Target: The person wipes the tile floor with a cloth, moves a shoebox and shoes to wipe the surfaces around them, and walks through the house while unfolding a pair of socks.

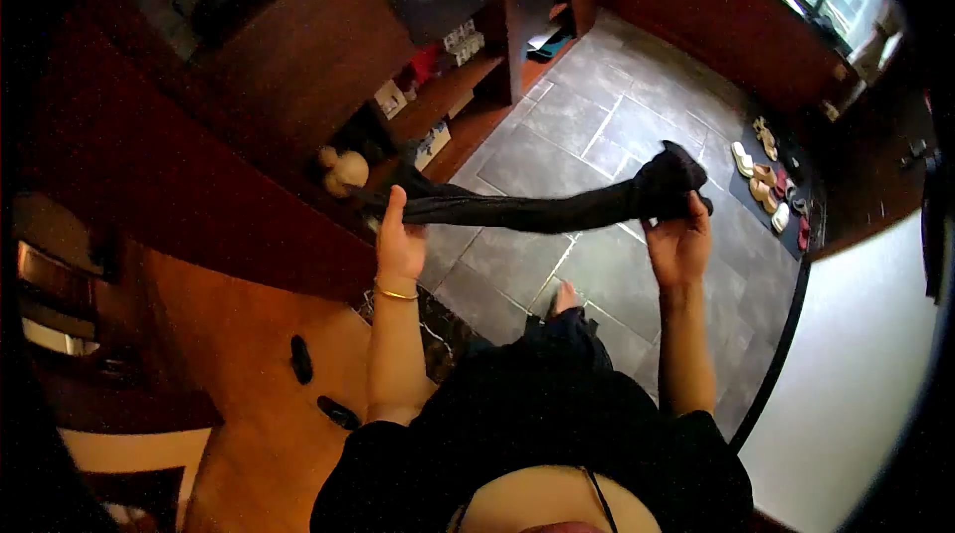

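A long, dark piece of cloth (537, 213) stretches between my two hands at about chest height. Its kind I cannot make out; it is narrow along its length and bunched wider at the right end. My left hand (402, 247) grips the left end, thumb pointing up, with a gold-coloured bracelet on the wrist. At the bunched right end, my right hand (681, 240) holds the cloth between thumb and fingers. Some of the cloth's left end is lost against the dark shelf behind it.
A dark wooden shelf unit (468, 100) with boxes and a round pale object (346, 171) stands at the left. Several shoes (766, 185) lie on a mat at the right. Two black slippers (301, 359) rest on the wooden floor. A white panel (846, 364) is at the lower right.
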The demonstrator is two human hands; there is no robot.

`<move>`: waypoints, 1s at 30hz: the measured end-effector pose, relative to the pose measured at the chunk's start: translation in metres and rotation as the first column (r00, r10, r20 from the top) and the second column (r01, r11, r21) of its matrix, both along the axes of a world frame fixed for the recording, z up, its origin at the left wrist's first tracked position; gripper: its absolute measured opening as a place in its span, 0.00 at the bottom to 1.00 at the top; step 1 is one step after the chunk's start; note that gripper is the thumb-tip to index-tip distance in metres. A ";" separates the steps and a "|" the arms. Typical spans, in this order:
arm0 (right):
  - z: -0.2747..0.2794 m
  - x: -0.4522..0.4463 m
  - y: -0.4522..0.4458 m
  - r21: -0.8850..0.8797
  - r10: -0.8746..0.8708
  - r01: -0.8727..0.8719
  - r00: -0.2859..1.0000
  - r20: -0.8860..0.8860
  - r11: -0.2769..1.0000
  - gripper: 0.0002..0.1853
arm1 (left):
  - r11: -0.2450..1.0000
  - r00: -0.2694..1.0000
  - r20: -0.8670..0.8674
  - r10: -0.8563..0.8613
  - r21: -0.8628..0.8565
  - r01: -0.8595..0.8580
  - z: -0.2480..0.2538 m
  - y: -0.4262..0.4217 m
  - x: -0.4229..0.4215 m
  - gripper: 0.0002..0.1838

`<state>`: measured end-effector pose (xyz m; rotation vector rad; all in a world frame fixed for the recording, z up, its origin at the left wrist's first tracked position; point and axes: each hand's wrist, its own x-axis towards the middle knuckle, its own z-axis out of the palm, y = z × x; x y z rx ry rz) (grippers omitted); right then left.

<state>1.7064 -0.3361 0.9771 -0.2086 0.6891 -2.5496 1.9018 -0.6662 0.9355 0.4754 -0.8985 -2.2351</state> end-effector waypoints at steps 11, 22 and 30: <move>-0.004 -0.218 -0.172 0.146 0.195 -0.179 0.976 -0.102 0.973 0.22 | 0.869 0.446 0.754 0.483 -0.475 -0.140 -0.031 -0.073 -0.049 0.31; 0.055 -0.242 -0.388 -0.099 0.708 -0.768 0.626 -0.327 0.633 0.29 | 0.614 0.611 0.069 0.789 -0.046 -0.788 0.024 -0.133 0.014 0.05; 0.170 -0.223 -0.503 0.347 0.657 -0.780 0.107 -0.746 0.521 0.41 | 0.616 0.508 -0.685 0.522 -0.108 -0.780 0.149 -0.235 0.043 0.23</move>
